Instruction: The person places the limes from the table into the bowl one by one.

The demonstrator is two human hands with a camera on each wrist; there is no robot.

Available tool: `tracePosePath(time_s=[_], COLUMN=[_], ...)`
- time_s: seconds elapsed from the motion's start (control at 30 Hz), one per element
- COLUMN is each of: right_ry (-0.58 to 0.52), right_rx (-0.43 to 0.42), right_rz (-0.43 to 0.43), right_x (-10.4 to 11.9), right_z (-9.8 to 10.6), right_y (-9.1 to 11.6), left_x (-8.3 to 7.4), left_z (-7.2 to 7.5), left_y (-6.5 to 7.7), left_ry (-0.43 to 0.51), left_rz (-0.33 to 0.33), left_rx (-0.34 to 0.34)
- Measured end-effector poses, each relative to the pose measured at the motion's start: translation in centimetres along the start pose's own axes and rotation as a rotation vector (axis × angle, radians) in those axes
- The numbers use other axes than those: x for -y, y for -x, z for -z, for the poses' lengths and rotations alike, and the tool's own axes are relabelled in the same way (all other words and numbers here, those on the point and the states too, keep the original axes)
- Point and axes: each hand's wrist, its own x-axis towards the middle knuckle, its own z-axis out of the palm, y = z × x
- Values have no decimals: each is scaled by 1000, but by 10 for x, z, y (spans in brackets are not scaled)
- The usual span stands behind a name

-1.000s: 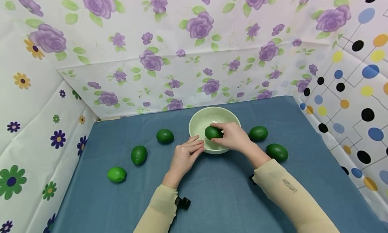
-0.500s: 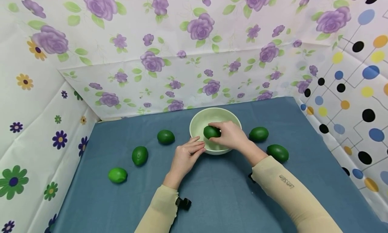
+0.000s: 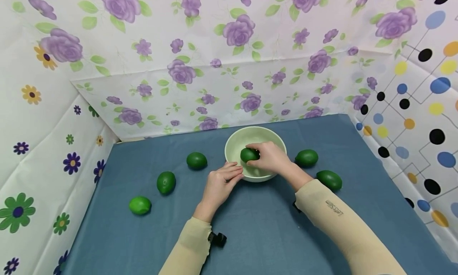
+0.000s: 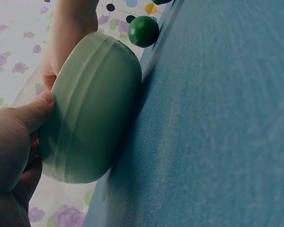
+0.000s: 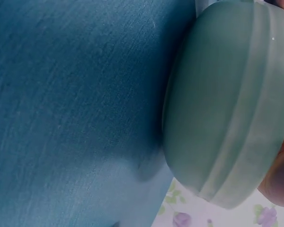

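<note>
A pale green bowl (image 3: 255,179) stands on the blue cloth near its back edge. My left hand (image 3: 219,185) pinches the bowl's near-left rim, its thumb (image 4: 40,106) against the outer wall in the left wrist view, fingers over the edge. Inside the bowl, a dark green lime (image 3: 248,154) is held between the thumb and fingers of my right hand (image 3: 273,159). Whether that lime touches the bowl's bottom cannot be told. From the right wrist, the bowl's side (image 5: 213,104) covers most of the hand, and the lime is hidden.
Left of the bowl, a lime (image 3: 196,160), another lime (image 3: 166,183) and a lighter lime (image 3: 140,205) lie in a slanting row. To the right are a lime (image 3: 306,158) and one more lime (image 3: 329,180) beside my right forearm. A flowered backdrop (image 3: 150,96) rises behind.
My right hand has shifted slightly left within the bowl, carrying the lime. The left hand keeps its hold on the rim, and the other limes lie unmoved.
</note>
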Motion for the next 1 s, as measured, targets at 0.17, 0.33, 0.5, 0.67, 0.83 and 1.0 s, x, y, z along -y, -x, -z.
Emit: tracePosePath(time_s=[0.17, 0.33, 0.5, 0.67, 0.83, 1.0], right_ry=[13, 36, 21, -5, -18, -6], right_rx=[12, 32, 33, 28, 19, 31], right_rz=[4, -6, -45, -98, -128, -139], right_x=[-2, -1, -2, -4, -3, -4], right_z=[-2, -5, -7, -8, -7, -7], right_y=[-7, -15, -21, -27, -30, -32], left_x=[1, 0, -2, -2, -2, -1], left_z=[-1, 0, 0, 1, 0, 1], left_y=[0, 1, 1, 0, 0, 1], left_ry=[0, 3, 4, 11, 15, 13], left_rz=[3, 11, 13, 11, 7, 13], left_rx=[-1, -1, 1, -4, -8, -2])
